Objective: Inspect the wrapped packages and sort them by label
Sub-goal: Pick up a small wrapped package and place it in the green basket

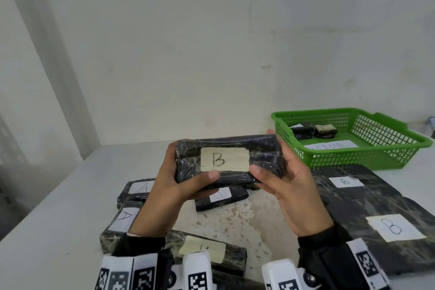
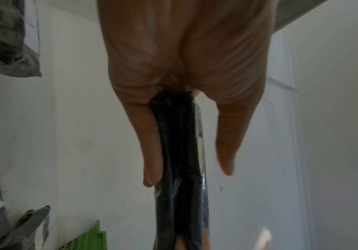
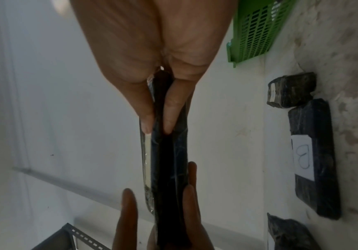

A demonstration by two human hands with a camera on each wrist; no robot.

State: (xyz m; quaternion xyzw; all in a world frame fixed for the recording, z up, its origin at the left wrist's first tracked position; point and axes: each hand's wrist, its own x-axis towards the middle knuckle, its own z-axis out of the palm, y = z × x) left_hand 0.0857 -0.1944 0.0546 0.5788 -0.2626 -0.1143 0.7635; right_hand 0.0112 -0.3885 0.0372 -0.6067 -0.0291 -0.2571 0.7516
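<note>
I hold a black wrapped package up above the table, its pale label marked "B" facing me. My left hand grips its left end, thumb on the front. My right hand grips the right end the same way. The left wrist view has the package edge-on between thumb and fingers; the right wrist view shows the package pinched likewise. Two packages marked "A" lie at left. Big "B" packages lie at right. A small "B" package lies under my hands.
A green basket with a paper label and two small wrapped packages stands at the back right, also seen as the basket in the right wrist view. Another labelled package lies near my left wrist. A white wall rises behind the table.
</note>
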